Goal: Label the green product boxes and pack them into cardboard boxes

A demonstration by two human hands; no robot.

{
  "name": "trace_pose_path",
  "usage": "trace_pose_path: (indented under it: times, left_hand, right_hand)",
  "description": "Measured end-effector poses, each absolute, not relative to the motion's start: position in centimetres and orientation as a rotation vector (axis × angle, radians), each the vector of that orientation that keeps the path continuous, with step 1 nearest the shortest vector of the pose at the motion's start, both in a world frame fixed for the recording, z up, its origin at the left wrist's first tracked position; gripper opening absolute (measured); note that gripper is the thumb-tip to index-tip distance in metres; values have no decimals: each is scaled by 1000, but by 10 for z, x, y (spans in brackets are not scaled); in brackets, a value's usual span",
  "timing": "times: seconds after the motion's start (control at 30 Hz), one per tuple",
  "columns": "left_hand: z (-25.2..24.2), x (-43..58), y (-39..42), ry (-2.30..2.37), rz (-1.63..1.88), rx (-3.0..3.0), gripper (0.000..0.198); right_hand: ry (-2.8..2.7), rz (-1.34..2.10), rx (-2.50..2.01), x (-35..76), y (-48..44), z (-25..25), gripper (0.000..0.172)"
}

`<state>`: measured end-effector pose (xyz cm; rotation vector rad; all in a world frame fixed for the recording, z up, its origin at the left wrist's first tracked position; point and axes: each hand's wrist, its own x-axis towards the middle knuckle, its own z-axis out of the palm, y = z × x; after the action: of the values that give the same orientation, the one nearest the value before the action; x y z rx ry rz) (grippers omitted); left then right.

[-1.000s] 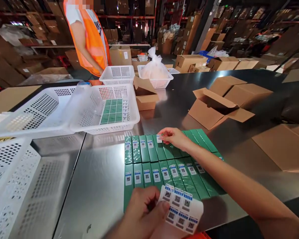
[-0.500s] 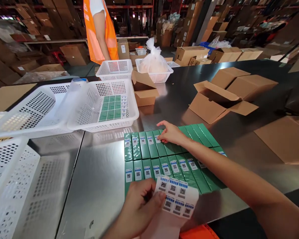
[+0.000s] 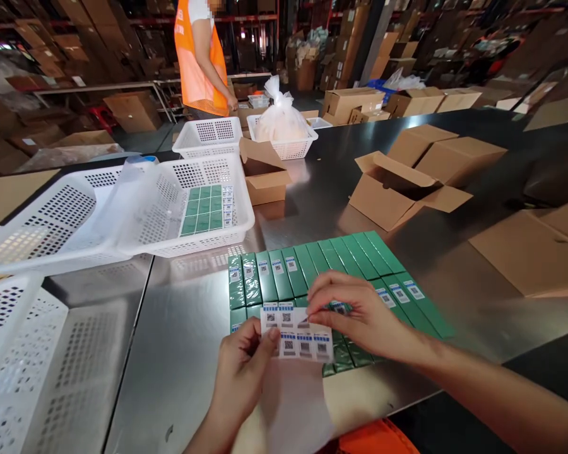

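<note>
My left hand (image 3: 246, 359) pinches a sheet of QR-code stickers (image 3: 296, 347) by its left side, with its white backing hanging down toward me. At the sheet's upper right, the thumb and fingertips of my right hand (image 3: 355, 309) are closed on a sticker whose corner lifts off the backing. Beneath and beyond both hands, narrow green boxes (image 3: 319, 258) stand side by side in two rows. The five leftmost boxes of the far row carry a sticker on top, and so do the near-row boxes that show. My hands and the sheet hide part of the near row.
White plastic baskets (image 3: 189, 243) stand to the left, one holding green-and-white sheets (image 3: 202, 208). Open cardboard boxes (image 3: 383, 202) sit at the right, a smaller carton (image 3: 267, 183) behind the green boxes. Across the table, a person in an orange vest (image 3: 201, 69) stands near a bagged basket (image 3: 284, 148).
My right hand has come back from the far row, where a fifth sticker now shows, to the sheet and grips a sticker there. My left hand has shifted left and up with the sheet.
</note>
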<state>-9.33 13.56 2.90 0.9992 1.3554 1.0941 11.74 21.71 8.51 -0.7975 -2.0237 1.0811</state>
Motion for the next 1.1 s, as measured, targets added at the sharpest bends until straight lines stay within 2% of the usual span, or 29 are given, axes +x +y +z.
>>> trace_pose_path:
  times: [0.13,0.3,0.47,0.77,1.0,1.1]
  left_hand:
    - [30,-91,135,1315,1082,1012,46]
    - [32,-89,136,1274,1070,1032,46]
    - [31,-87,140,1252,1069,1040,46]
    - [34,-87,139,1244,1053,1021,45]
    - [28,-88,135,1221,1050,1021,41]
    - [25,-89,137,1216,1067,1017,40]
  right_hand:
    - [-1666,1182,-795,119,255,82,13]
    - [-1645,1463,-1253,121,318,56,23]
    - [-1681,1526,-1459,119,336,35,51]
    - [-1774,1398,-1663,111,337,31,43]
    - [-1936,1112,-1765,116,346,35,51]
    - [-2027,1043,-1665,121,329,49,38]
